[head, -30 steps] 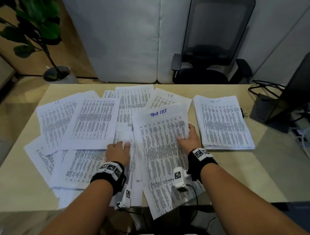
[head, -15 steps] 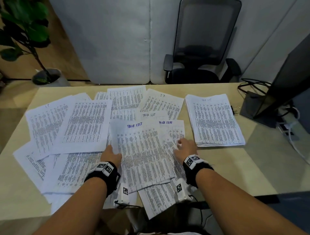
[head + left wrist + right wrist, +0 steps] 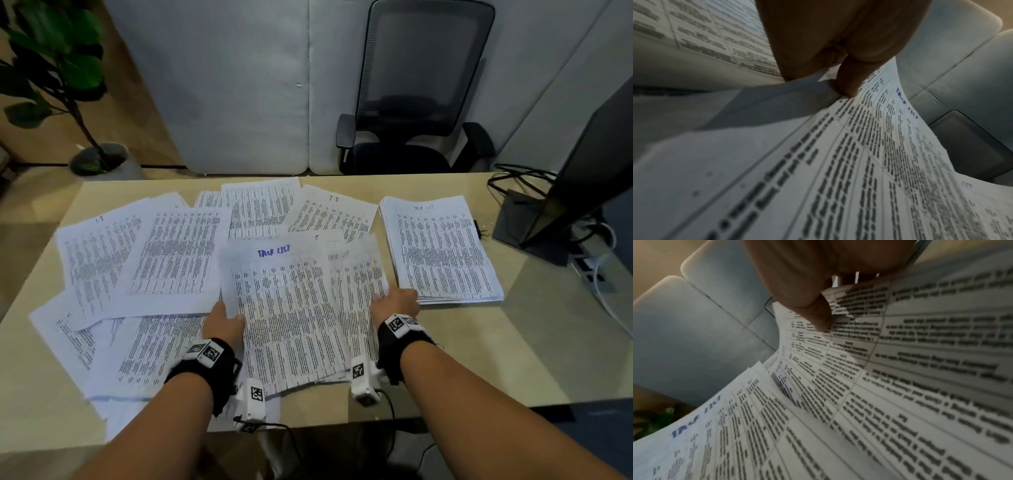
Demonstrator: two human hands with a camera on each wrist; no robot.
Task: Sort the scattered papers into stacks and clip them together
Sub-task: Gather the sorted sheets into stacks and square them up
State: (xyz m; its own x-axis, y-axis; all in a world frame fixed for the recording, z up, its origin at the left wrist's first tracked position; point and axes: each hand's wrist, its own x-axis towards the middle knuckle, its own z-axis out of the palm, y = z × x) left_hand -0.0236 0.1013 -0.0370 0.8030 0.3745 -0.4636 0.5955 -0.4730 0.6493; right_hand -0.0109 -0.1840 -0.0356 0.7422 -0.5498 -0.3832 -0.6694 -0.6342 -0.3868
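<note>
Sheets of white printed paper headed "TASK LIST" in blue ink sit lifted at the middle of the pale wooden desk, gathered as a small bundle between both hands. Left hand grips the bundle's left edge; the left wrist view shows the thumb pressed on top of the page, with the other fingers hidden beneath. Right hand holds the right edge, thumb on the printed face and fingers curled under, per the right wrist view. Sheets in the bundle are fanned, not squared: a second "TASK LIST" header shows offset to the right.

Neat finished stack of white printed pages lies just beside the right hand, on the desk's right. Loose white sheets marked "I.T." and other scattered white printed pages overlap across the left and far side.

Judgement: step in hand is collecting like-headed pages for the right-hand pile. To do it well:
- tap the bundle's lower edge on the desk to square it before moving;
- keep both thumbs firm so the under-sheets do not slide out;
- check each header, so no "I.T." page rides along;
- set it down aligned with the stack's corners.

Small dark object at the stack's far right edge may be a binder clip; too small to confirm.
</note>
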